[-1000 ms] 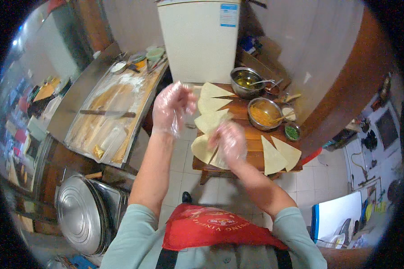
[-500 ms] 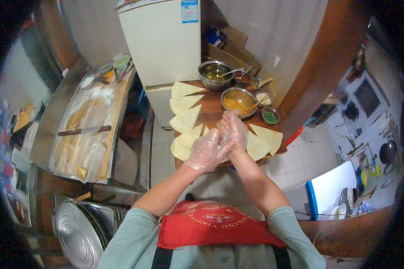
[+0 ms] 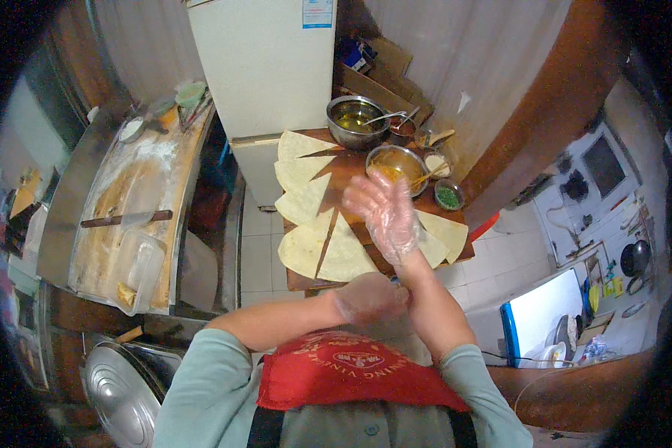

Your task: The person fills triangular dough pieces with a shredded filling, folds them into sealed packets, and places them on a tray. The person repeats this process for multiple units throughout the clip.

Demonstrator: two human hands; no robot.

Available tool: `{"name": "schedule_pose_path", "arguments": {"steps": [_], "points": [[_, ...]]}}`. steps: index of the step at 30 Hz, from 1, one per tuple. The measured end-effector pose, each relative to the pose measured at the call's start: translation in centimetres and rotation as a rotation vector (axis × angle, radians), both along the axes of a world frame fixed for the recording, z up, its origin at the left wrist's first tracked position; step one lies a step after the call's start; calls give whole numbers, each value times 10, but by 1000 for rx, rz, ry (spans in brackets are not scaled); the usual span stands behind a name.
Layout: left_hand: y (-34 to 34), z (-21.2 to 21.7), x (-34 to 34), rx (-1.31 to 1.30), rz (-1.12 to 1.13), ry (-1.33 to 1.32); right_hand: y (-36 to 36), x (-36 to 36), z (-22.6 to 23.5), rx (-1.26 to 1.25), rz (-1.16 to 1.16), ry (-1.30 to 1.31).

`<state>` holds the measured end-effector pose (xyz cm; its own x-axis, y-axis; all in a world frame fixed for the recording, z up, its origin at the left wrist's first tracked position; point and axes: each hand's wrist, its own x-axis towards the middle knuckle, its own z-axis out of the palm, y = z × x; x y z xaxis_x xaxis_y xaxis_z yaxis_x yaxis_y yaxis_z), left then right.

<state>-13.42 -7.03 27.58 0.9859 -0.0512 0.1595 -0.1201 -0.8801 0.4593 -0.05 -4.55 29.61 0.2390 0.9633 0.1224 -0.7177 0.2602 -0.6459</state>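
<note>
Pale fridge (image 3: 265, 71) behind a wooden table (image 3: 349, 166) loaded with dough wedges (image 3: 347, 250).
So the wedges are bunched close down the table's left side, with a few more at the right. Toward the back there's a steel bowl (image 3: 355, 137) of yellowish liquid with a spoon in it, then a bowl (image 3: 412, 156) of orange stuff just beside it. The right hand (image 3: 387, 213), in a clear plastic glove, is between the two wedge groups as seen from above, fingers released and slightly spread. The left hand (image 3: 373, 299), also gloved, is right by the right wrist, too blurry to tell what its fingers are doing. Smallest thing: a little dish (image 3: 449, 207) of chopped greens.
</note>
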Motion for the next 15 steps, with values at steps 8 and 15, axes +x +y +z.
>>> {"name": "schedule_pose_path", "arguments": {"steps": [8, 15], "points": [[36, -16, -5, -1249, 439, -41, 13, 5, 12, 71, -138, 445], [50, -32, -9, -992, 295, -23, 11, -13, 20, 6, -79, 684]]}}
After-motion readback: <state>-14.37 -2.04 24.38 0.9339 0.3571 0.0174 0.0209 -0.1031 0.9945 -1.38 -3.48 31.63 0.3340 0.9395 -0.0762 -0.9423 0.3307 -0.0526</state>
